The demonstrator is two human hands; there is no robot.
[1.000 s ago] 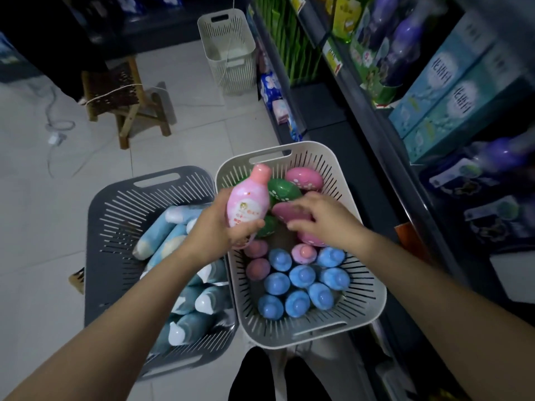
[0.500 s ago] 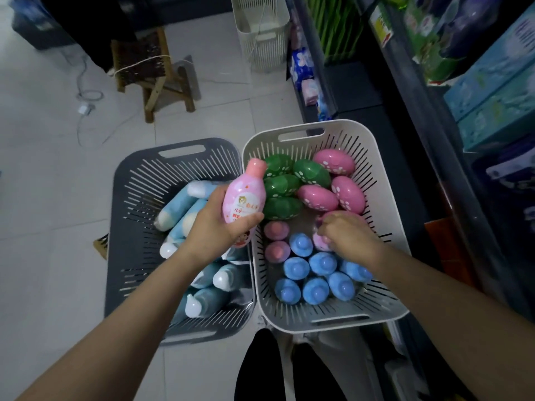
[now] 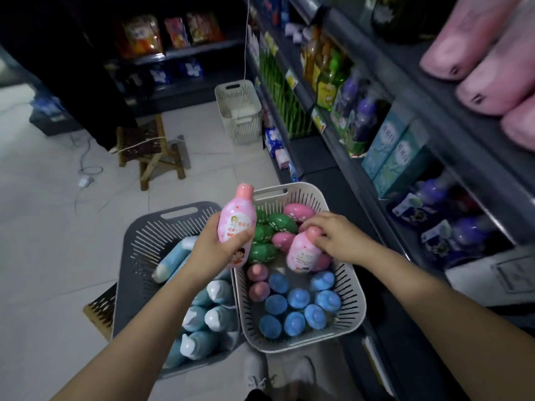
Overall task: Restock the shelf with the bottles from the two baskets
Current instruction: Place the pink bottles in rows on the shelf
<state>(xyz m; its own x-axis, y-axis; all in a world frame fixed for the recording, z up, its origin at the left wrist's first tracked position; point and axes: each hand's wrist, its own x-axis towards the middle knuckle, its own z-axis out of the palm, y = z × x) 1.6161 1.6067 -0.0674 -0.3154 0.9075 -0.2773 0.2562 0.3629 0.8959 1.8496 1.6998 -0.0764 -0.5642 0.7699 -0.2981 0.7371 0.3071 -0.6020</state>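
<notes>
One bottle per hand, above white basket [image 3: 348, 308].
Left hand [image 3: 215, 250] grip clamped round pink bottle [image 3: 236, 224]; right hand [image 3: 340, 238] grip pinches second bottle [image 3: 304, 253] by its cap, probably to clear neighbours.

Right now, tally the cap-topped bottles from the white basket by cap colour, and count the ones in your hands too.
Blue caps, standing in the white basket: 8
Pink caps, standing in the basket: 2
Pink-capped, held: 2, the raised bottle in the left hand and the tilted bottle in the right hand
Total: 12
</notes>
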